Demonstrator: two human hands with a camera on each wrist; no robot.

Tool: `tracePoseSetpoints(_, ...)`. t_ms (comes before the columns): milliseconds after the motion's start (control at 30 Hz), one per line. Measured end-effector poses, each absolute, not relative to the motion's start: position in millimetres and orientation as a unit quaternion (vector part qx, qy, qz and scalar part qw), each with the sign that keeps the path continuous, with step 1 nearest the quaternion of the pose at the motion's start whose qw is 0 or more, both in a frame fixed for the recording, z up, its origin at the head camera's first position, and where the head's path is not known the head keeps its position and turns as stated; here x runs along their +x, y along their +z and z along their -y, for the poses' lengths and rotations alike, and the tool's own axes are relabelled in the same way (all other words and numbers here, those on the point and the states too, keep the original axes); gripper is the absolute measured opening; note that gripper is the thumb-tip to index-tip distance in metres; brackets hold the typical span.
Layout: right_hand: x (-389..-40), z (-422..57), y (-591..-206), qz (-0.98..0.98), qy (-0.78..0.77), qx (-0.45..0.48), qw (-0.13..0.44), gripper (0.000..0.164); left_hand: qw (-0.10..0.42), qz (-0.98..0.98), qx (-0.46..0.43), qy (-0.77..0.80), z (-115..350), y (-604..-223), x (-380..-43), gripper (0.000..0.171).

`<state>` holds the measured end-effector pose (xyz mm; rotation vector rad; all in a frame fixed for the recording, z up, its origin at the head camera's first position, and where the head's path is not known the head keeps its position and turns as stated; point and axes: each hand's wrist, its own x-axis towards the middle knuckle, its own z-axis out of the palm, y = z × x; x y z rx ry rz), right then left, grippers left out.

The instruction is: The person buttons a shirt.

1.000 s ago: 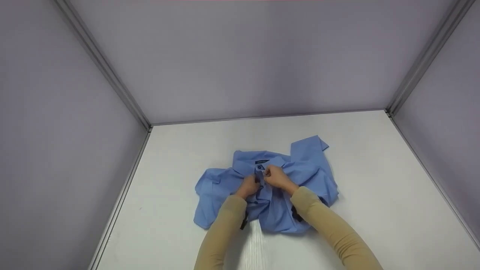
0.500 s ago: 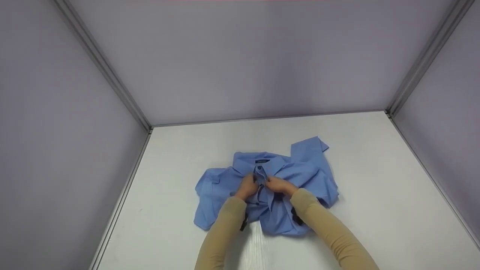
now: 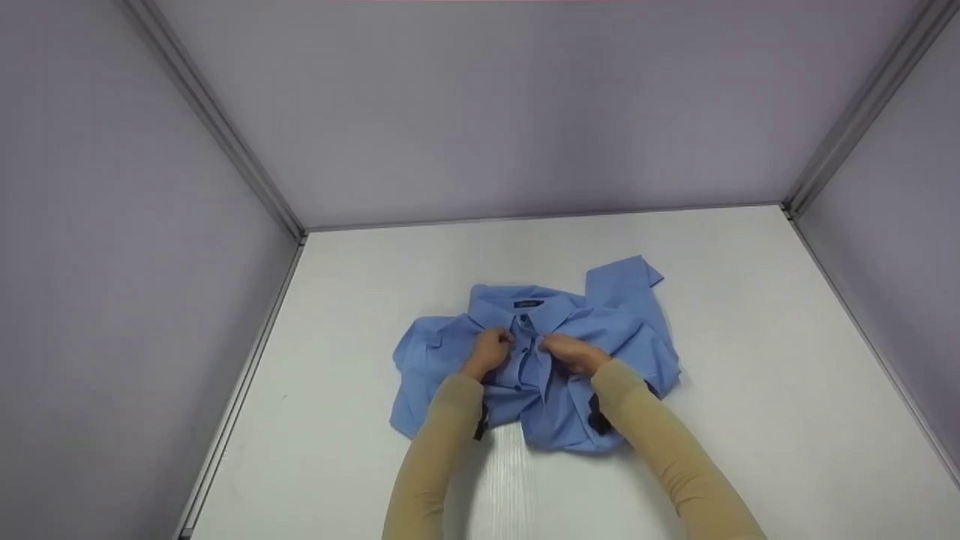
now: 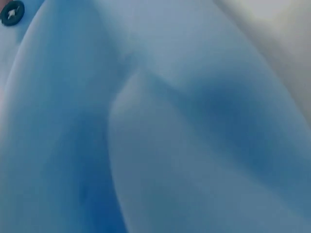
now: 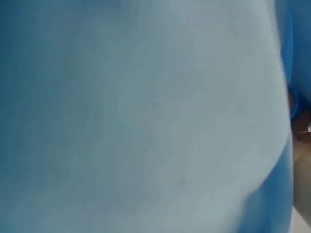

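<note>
A blue button-up shirt [image 3: 622, 337] lies front up and rumpled on the white table, its collar [image 3: 553, 313] toward the back. Dark buttons [image 3: 517, 388] run down its middle. My left hand [image 3: 486, 354] pinches the cloth just left of the button strip, fingers curled. Across from it, my right hand [image 3: 574, 352] pinches the loose front edge below the collar. Blurred shirt cloth [image 4: 160, 160] fills most of the left wrist view, with one dark button [image 4: 12, 13] in the corner. In the right wrist view, cloth hides nearly everything but part of a hand [image 5: 302, 145] at the edge.
The white table [image 3: 337, 300] is bounded by grey panels [image 3: 480, 112] at the back and both sides, with metal corner posts. One sleeve [image 3: 619, 281] points toward the back right. Dark wrist-worn pieces [image 3: 598, 416] hang under the tan sleeves.
My right hand has come down from the collar to the front edge. The hands are now slightly farther apart, exposing the button strip. The head view has tilted a little.
</note>
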<state>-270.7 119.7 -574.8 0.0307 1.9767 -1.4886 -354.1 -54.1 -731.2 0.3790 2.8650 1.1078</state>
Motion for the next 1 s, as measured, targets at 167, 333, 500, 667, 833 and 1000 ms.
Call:
tracePoseSetpoints(167, -268, -120, -574, -0.734, -0.604, 0.002, 0.311, 0.006, 0.008, -0.917, 0.185, 0.353, 41, -750, -360, 0.01)
tracePoseSetpoints(333, -265, -116, -578, -0.741, -0.606, -0.014, 0.288, 0.011, 0.097, -0.932, 0.163, 0.31, 29, -727, -337, 0.008)
tracePoseSetpoints(500, -259, -110, -583, -0.781, -0.566, -0.008, 0.263, 0.007, 0.099, -0.944, 0.152, 0.277, 24, -757, -332, 0.011)
tracePoseSetpoints(667, -252, -99, -584, -0.787, -0.574, 0.01, 0.228, 0.012, 0.049, -0.951, 0.17, 0.255, 26, -874, -379, 0.017)
tracePoseSetpoints(833, -248, -88, -585, -0.81, -0.554, -0.036, 0.186, 0.015, 0.056, -0.918, 0.15, 0.362, 36, -850, -365, 0.029)
tracePoseSetpoints(1000, -246, -86, -587, -0.818, -0.546, -0.044, 0.174, 0.013, 0.14, -0.849, 0.086, 0.502, 38, -660, -274, 0.029)
